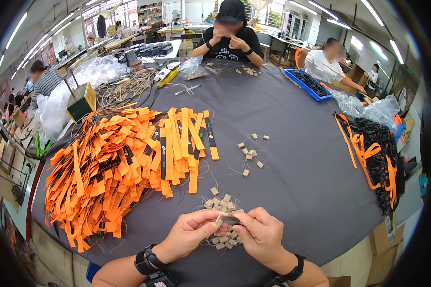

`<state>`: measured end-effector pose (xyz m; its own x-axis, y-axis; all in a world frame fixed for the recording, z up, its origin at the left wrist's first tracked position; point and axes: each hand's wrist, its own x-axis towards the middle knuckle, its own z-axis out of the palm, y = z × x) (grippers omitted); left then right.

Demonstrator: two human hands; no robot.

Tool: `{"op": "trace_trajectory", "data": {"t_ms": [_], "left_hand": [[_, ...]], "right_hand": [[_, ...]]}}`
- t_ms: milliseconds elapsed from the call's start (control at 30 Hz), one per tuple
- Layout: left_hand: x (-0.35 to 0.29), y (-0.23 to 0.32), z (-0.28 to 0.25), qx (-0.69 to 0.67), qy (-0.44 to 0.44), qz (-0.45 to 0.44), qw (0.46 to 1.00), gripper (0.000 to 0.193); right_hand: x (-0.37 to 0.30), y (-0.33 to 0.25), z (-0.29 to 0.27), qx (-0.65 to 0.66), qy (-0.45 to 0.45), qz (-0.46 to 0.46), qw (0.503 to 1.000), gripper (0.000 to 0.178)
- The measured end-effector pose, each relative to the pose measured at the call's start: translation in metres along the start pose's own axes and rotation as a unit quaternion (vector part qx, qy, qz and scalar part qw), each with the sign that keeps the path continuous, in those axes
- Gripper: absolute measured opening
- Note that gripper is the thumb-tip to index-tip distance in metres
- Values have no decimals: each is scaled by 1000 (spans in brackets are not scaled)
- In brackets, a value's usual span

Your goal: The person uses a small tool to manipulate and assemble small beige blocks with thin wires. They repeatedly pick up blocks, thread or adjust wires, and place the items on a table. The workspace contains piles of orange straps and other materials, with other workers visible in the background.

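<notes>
Near the table's front edge, my left hand [192, 232] is closed in a pinch on a small beige webbing piece [219, 220]. Right beside it, my right hand [261, 234] is closed on a small dark grey, blade-like thing [231, 220] that touches or nearly touches the piece; its exact kind is hard to make out. Under and around both hands lies a pile of similar beige pieces [220, 203] with loose threads sticking out. Farther up the table, a second small cluster of these pieces [249, 154] is scattered.
A big heap of orange and black strips [105, 172] covers the table's left. Behind it are rope [129, 88], a green box [81, 101] and clear plastic [98, 69]. At right lie black straps with orange ribbons [368, 158] and a blue tray [316, 91]. Co-workers sit across.
</notes>
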<state>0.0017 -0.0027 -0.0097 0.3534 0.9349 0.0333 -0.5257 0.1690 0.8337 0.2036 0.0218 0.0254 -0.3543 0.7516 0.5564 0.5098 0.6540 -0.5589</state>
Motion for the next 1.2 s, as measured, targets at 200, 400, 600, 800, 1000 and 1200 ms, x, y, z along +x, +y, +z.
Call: {"op": "trace_trajectory", "data": {"t_ms": [200, 400, 600, 800, 1000, 1200], "left_hand": [[0, 0, 2, -24, 1, -10, 1000, 33], [1, 1, 3, -2, -1, -1, 1000, 33], [-1, 2, 5, 6, 13, 6, 1000, 30], [1, 17, 17, 455, 47, 158, 875, 26], [-2, 25, 24, 617, 66, 212, 755, 24], [-3, 20, 26, 550, 55, 162, 817, 16]], "right_hand": [[-3, 1, 7, 45, 7, 34, 998, 24], [-3, 2, 8, 23, 7, 18, 1000, 22], [-3, 4, 4, 57, -10, 46, 997, 25], [-2, -5, 0, 316, -114, 280, 899, 27], [-7, -5, 14, 285, -124, 188, 932, 23], [-6, 0, 9, 326, -129, 233, 907, 20]]}}
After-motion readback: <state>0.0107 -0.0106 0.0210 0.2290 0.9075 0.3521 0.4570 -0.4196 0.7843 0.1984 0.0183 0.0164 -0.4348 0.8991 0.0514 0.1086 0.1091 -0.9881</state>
